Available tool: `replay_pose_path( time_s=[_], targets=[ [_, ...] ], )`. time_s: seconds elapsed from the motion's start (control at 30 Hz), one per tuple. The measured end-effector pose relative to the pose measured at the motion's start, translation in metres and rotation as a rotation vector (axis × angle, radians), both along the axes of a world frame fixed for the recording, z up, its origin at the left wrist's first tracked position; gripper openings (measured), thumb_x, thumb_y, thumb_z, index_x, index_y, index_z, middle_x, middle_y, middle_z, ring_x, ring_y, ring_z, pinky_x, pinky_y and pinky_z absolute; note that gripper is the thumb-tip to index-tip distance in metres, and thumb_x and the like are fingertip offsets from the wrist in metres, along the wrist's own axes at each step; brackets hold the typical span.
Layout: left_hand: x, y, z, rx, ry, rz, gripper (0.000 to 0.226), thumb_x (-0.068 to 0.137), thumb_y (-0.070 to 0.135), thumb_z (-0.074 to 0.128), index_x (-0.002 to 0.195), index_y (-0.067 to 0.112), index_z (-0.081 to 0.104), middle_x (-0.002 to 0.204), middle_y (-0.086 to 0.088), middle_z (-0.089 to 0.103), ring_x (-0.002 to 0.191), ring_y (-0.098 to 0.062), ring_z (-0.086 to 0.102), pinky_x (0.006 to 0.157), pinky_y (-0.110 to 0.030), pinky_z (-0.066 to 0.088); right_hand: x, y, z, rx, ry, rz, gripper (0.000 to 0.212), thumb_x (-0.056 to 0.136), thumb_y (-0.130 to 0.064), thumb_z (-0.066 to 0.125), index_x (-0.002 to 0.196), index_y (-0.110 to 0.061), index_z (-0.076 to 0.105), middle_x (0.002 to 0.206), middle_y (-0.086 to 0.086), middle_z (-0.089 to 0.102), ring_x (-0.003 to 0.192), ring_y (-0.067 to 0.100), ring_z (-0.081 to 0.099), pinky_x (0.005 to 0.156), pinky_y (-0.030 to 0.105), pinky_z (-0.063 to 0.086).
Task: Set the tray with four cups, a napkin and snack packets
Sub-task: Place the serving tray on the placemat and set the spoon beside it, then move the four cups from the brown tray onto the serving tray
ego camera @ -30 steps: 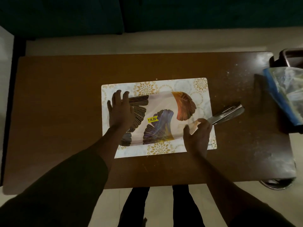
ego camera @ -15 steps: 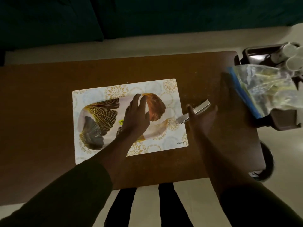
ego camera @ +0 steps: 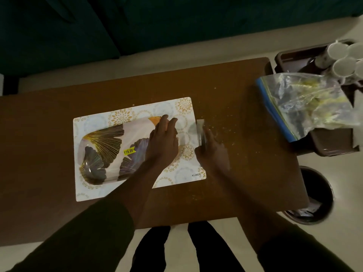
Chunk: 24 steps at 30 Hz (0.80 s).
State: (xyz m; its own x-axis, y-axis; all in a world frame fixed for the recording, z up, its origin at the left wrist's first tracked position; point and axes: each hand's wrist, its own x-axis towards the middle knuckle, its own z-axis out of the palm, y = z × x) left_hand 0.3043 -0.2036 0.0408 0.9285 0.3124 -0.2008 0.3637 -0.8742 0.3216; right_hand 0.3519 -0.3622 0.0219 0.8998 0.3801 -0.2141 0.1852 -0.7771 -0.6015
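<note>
Head view, looking down on a brown table (ego camera: 39, 154). A patterned placemat (ego camera: 184, 107) with gold medallions lies at the centre of it and serves as the reference. On the placemat, towards its left side, lies the serving tray (ego camera: 102, 146), printed with fan-shaped leaves, still in clear wrap and carrying a yellow price sticker (ego camera: 129, 151). Your left hand (ego camera: 163, 140) rests flat on the right end of the tray, fingers straight and close together, clasping nothing. Your right hand (ego camera: 213, 152) sits just off the placemat's right edge, its fingers curled round a flat metal tool (ego camera: 200, 130) that stands along that edge; motion blur hides what kind of tool it is. The two hands lie near one another but do not touch. Pale crumbs (ego camera: 225, 124) dot the table to the right of the placemat. Well to the right of the placemat and beyond the table's end, a clear zip bag (ego camera: 306, 103) with a blue seal holds crumpled packets and lies across a dark brown tray (ego camera: 330, 142); white cups (ego camera: 343, 65) are clustered at its far end. A round bin (ego camera: 316, 195) stands on the floor right of the placemat, nearer you.
</note>
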Motion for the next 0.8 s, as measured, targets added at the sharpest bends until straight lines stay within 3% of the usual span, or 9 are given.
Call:
replay_pose_path(
  time_s=[0.13, 0.23, 0.3, 0.4, 0.5, 0.57, 0.7, 0.8],
  targets=[
    [0.006, -0.007, 0.001, -0.012, 0.016, 0.014, 0.054, 0.094, 0.021, 0.050, 0.145, 0.016, 0.033, 0.158, -0.010, 0.022, 0.139, -0.029, 0.036, 0.104, -0.044, 0.043, 0.001, -0.003, -0.001, 0.018, -0.003, 0.011, 0.070, 0.080, -0.017, 0.058, 0.145, -0.019, 0.032, 0.123, 0.011, 0.066, 0.081, 0.032, 0.070, 0.068, 0.040, 0.060],
    [0.009, -0.009, -0.002, -0.041, 0.022, 0.038, 0.055, 0.094, 0.024, 0.052, 0.146, 0.016, 0.033, 0.159, -0.010, 0.023, 0.141, -0.030, 0.034, 0.106, -0.045, 0.042, -0.001, -0.004, 0.000, 0.001, 0.042, 0.022, 0.077, 0.084, -0.034, 0.062, 0.148, -0.029, 0.020, 0.145, 0.007, 0.051, 0.103, 0.034, 0.068, 0.084, 0.051, 0.058],
    [0.010, -0.007, -0.006, -0.055, 0.017, 0.048, 0.055, 0.095, 0.026, 0.052, 0.145, 0.016, 0.034, 0.158, -0.011, 0.024, 0.141, -0.031, 0.034, 0.107, -0.046, 0.042, 0.002, -0.002, 0.001, -0.009, 0.047, 0.006, 0.080, 0.084, -0.050, 0.060, 0.149, -0.030, 0.017, 0.151, 0.003, 0.043, 0.114, 0.033, 0.064, 0.090, 0.050, 0.055],
    [0.009, -0.004, -0.012, -0.103, 0.018, 0.073, 0.054, 0.096, 0.030, 0.051, 0.145, 0.016, 0.034, 0.158, -0.011, 0.025, 0.142, -0.032, 0.034, 0.106, -0.048, 0.041, 0.010, -0.004, 0.008, -0.037, 0.018, -0.036, 0.085, 0.082, -0.070, 0.048, 0.150, -0.027, 0.020, 0.152, 0.003, 0.041, 0.125, 0.030, 0.056, 0.090, 0.048, 0.053],
    [0.010, 0.002, -0.013, -0.130, 0.001, 0.078, 0.052, 0.097, 0.031, 0.050, 0.145, 0.015, 0.035, 0.156, -0.012, 0.029, 0.140, -0.033, 0.036, 0.106, -0.049, 0.042, 0.027, -0.010, 0.019, -0.073, 0.071, -0.092, 0.090, 0.079, -0.082, 0.030, 0.150, -0.029, 0.014, 0.154, 0.005, 0.039, 0.124, 0.029, 0.057, 0.096, 0.056, 0.049],
    [0.015, 0.011, -0.013, -0.143, -0.018, 0.094, 0.052, 0.097, 0.031, 0.049, 0.145, 0.015, 0.036, 0.155, -0.013, 0.031, 0.139, -0.034, 0.037, 0.105, -0.049, 0.042, 0.043, -0.014, 0.026, -0.060, 0.075, -0.122, 0.085, 0.083, -0.079, 0.028, 0.150, -0.027, 0.017, 0.156, 0.005, 0.034, 0.119, 0.025, 0.060, 0.099, 0.055, 0.047],
    [0.035, 0.016, -0.009, -0.184, -0.073, 0.148, 0.051, 0.097, 0.031, 0.050, 0.143, 0.013, 0.038, 0.150, -0.016, 0.035, 0.130, -0.037, 0.045, 0.100, -0.050, 0.044, 0.079, -0.037, 0.034, -0.044, -0.048, -0.106, 0.061, 0.096, -0.060, 0.033, 0.142, -0.020, 0.034, 0.145, 0.003, 0.045, 0.120, 0.020, 0.055, 0.086, 0.029, 0.041],
    [0.051, 0.003, 0.001, -0.212, -0.102, 0.161, 0.051, 0.099, 0.035, 0.046, 0.145, 0.014, 0.036, 0.151, -0.014, 0.034, 0.135, -0.035, 0.042, 0.102, -0.050, 0.045, 0.105, -0.058, 0.038, -0.063, -0.077, -0.143, 0.053, 0.099, -0.053, 0.035, 0.138, -0.017, 0.038, 0.140, 0.005, 0.049, 0.122, 0.022, 0.052, 0.091, 0.031, 0.041]
  ],
)
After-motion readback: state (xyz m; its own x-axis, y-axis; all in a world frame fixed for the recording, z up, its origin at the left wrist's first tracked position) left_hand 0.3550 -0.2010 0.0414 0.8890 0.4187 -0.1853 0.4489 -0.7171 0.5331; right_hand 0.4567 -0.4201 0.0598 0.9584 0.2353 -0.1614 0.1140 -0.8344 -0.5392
